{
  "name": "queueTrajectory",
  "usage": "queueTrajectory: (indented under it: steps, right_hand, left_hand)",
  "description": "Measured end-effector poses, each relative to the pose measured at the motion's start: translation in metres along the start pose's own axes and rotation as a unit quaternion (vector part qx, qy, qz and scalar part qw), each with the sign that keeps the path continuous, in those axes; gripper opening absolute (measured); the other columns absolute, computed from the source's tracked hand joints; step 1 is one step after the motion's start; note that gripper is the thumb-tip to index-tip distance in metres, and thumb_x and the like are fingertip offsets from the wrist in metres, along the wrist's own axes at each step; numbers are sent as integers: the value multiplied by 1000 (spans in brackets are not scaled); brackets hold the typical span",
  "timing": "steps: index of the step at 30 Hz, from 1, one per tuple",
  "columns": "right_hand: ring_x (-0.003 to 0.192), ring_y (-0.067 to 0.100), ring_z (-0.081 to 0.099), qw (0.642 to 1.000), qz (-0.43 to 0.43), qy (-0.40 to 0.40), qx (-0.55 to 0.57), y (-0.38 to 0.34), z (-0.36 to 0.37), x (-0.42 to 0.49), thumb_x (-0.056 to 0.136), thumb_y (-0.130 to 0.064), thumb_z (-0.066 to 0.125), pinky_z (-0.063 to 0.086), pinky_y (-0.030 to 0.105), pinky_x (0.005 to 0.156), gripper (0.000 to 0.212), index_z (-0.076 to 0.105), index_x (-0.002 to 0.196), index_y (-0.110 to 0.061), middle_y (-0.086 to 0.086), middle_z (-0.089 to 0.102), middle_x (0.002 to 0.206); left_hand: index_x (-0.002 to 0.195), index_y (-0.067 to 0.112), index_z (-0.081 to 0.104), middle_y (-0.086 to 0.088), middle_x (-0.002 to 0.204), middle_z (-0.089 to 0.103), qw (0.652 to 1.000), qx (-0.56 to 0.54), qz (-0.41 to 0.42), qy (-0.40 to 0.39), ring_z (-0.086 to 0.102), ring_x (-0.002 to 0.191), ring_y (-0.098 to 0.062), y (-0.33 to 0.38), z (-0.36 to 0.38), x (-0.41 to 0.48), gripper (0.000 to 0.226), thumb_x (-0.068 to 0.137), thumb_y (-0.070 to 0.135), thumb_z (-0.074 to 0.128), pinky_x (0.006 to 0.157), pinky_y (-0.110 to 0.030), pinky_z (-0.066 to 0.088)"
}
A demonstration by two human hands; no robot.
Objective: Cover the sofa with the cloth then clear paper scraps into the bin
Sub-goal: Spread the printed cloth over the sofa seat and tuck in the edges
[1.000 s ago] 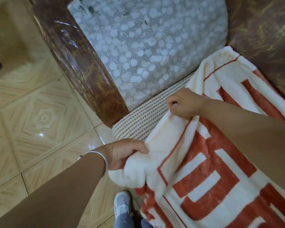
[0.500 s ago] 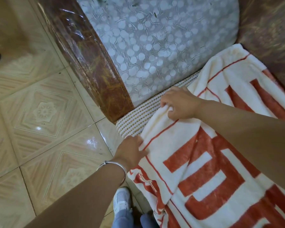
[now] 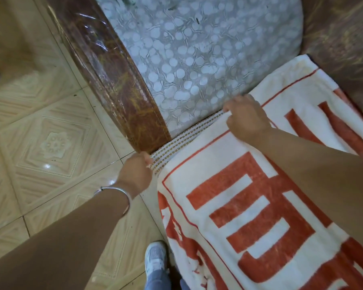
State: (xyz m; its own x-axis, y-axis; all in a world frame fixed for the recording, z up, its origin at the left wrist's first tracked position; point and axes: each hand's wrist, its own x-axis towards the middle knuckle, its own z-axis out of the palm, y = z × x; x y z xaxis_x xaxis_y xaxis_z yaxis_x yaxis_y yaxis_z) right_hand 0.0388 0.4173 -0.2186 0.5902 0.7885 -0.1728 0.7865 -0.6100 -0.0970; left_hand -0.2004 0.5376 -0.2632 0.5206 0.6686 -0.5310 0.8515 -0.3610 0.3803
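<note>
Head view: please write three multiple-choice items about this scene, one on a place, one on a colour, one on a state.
1. Where is the right hand?
A. on the floor tiles
B. at the cloth's edge next to the dotted cushion
C. on the shoe

2. What colours has the cloth?
A. blue and yellow
B. white and orange-red
C. all black

3. How is the woven seat mat now?
A. fully hidden by the cloth
B. rolled up on the floor
C. a strip of it lies bare between cloth and armrest

Answers: 1 B, its fingers pinch the cloth's edge by the dotted cushion. 2 B, orange-red bars on white. 3 C, the strip shows beside the brown armrest, where the left hand is.
</note>
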Motion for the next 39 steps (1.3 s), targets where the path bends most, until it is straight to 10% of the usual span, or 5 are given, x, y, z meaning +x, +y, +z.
queueTrajectory:
  steps: [7,17,25,30,39]
  right_hand:
    - [119,29,39,996,-46,-60,-36,15,15,1,85,1,44,37,36,96,47,54,127,-16,7,49,133]
    - [117,24,44,964,-159,-180,-115,-11,7,21,86,-9,48,31,35,97,26,66,103,-17,3,61,110]
    - [63,18,41,944,-51,-315,84,-32,-3,15,87,-25,49,35,26,57,36,39,54,-17,2,44,64]
    - [82,13,54,892,-107,-436,53,-43,-4,13,80,-23,65,46,30,74,7,70,77,-19,2,68,97]
    - [57,7,54,923,-138,-351,70,-45,-4,9,78,-3,59,45,18,54,13,69,79,-11,-8,58,65]
  left_hand:
    - [57,23,36,7,65,39,985,-58,93,-131,40,68,-15,40,17,7,40,74,17,71,59,-26,35]
    - [117,10,61,-6,114,68,808,-398,-104,-422,64,106,-21,36,2,0,53,88,50,43,93,-34,52]
    - [117,3,64,-14,118,66,837,-338,-93,-420,61,112,-28,29,16,2,31,86,9,62,102,-42,47]
    - [108,6,67,-8,120,62,824,-328,-76,-456,57,117,-28,30,20,3,22,87,9,62,104,-42,44]
    - [80,18,58,-3,69,54,872,-158,-26,-463,46,50,-10,30,20,-7,18,83,0,62,51,-17,44]
